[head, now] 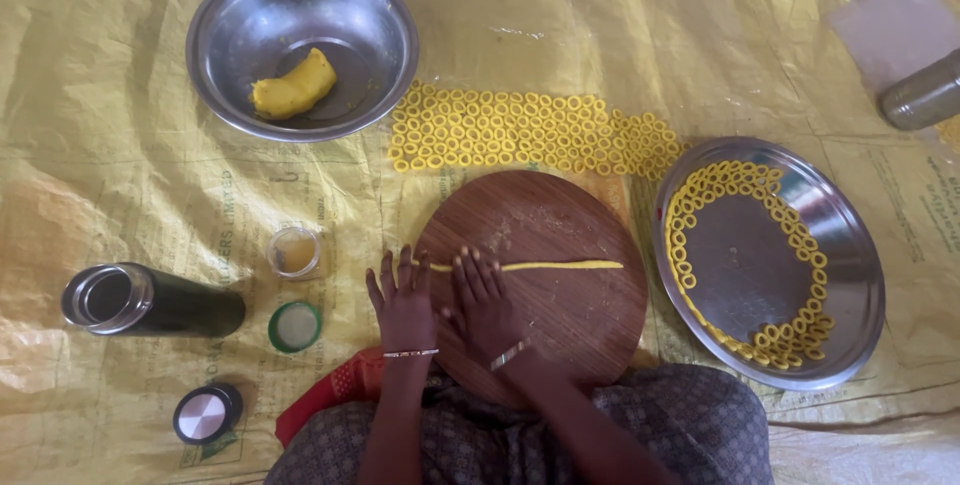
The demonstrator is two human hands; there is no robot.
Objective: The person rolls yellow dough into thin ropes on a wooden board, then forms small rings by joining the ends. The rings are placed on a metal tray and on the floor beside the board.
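Note:
A thin yellow dough rope (pixel 560 266) lies across a round wooden board (pixel 560 325). My left hand (pixel 402 302) lies flat at the board's left edge, fingers spread over the rope's left end. My right hand (pixel 485 303) presses flat on the rope beside it, palm down. Neither hand grips anything. Both wrists wear bangles. Beyond the board, several small yellow dough rings (pixel 530 132) lie in rows on the yellow sheet.
A steel bowl (pixel 250 15) at the back left holds a lump of yellow dough (pixel 293 86). A steel plate (pixel 850 275) at the right carries dough rings along its rim. A dark flask (pixel 150 301), small cup (pixel 294 251), green lid (pixel 295 326) and black cap (pixel 207 413) lie at the left.

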